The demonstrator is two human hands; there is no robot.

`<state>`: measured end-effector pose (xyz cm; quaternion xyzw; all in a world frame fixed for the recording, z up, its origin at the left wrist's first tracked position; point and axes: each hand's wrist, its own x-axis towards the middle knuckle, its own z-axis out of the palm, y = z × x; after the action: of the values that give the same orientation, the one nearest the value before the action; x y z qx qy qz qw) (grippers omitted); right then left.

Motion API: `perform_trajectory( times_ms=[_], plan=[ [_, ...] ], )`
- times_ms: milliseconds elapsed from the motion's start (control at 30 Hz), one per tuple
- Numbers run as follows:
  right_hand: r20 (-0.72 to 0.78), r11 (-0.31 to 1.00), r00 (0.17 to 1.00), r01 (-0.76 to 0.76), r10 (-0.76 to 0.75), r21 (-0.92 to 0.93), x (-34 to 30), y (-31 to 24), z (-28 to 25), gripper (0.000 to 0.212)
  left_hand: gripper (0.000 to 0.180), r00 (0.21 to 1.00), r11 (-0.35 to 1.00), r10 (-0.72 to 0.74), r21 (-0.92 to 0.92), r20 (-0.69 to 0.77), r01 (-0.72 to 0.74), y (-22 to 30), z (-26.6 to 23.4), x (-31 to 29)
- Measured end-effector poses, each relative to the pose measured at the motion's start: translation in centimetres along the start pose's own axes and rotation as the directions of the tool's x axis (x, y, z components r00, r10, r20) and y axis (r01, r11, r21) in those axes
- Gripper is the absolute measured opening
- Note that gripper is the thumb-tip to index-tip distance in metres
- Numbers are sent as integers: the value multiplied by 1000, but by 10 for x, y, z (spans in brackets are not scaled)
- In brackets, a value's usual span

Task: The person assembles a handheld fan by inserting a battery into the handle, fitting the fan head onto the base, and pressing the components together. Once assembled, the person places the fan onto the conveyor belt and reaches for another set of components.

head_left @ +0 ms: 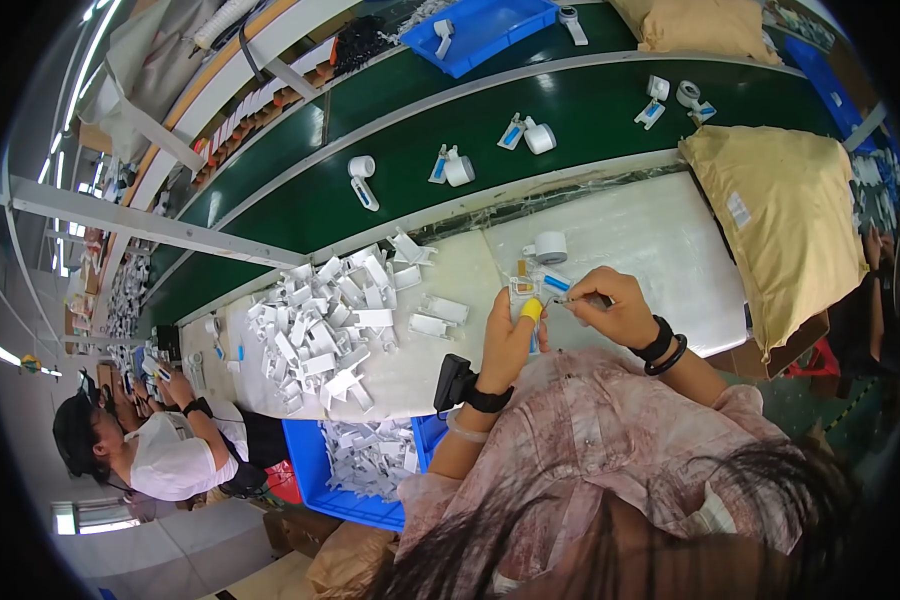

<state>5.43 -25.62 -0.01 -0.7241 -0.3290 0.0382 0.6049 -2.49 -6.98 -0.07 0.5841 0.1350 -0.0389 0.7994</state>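
Note:
My left hand [506,342], its thumb in a yellow finger cover, is closed on an opened white plastic housing [522,287]. A blue battery-like cell [557,283] shows beside it. My right hand [615,308] is to the right, thumb and fingertips pinched together close to the housing; what they hold is too small to make out. Just beyond the housing lies a white round head with a grey face [550,247]; whether it is joined to the housing I cannot tell. Left of my hands is a heap of white plastic shells [320,330], with a few loose shells [440,312] beside it.
A green conveyor belt [410,165] runs beyond the table, carrying several white units with blue cells. A blue bin [315,480] of white parts stands below the table edge. At right sits a yellow-brown bag [780,220]. A co-worker [170,440] works at far left.

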Motion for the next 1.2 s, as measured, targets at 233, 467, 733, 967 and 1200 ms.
perform_trajectory(
  times_ms=[233, 467, 733, 967, 1200],
  plan=[
    [136, 890, 916, -400, 379, 217, 4, -6, -5, 12, 26, 999, 999, -27, 32, 35, 26, 9, -2, -3],
    [302, 999, 953, 15, -4, -32, -1, 3, -2, 16, 26, 1000, 998, 0, -60, 1, 0, 13, 0, -4],
    [-36, 999, 998, -49, 49, -13, -10, 3, 12, 18, 33, 999, 1000, -17, -17, -31, 16, 7, 5, -8],
    [-25, 997, 997, 66, -67, -25, -8, -4, 15, 12, 37, 999, 998, 11, 55, 34, -12, 7, 14, -14],
    [-88, 967, 971, 210, -223, -142, -7, -6, 18, 16, 35, 994, 992, 61, 101, 92, -70, 7, 19, -19]
  ],
)
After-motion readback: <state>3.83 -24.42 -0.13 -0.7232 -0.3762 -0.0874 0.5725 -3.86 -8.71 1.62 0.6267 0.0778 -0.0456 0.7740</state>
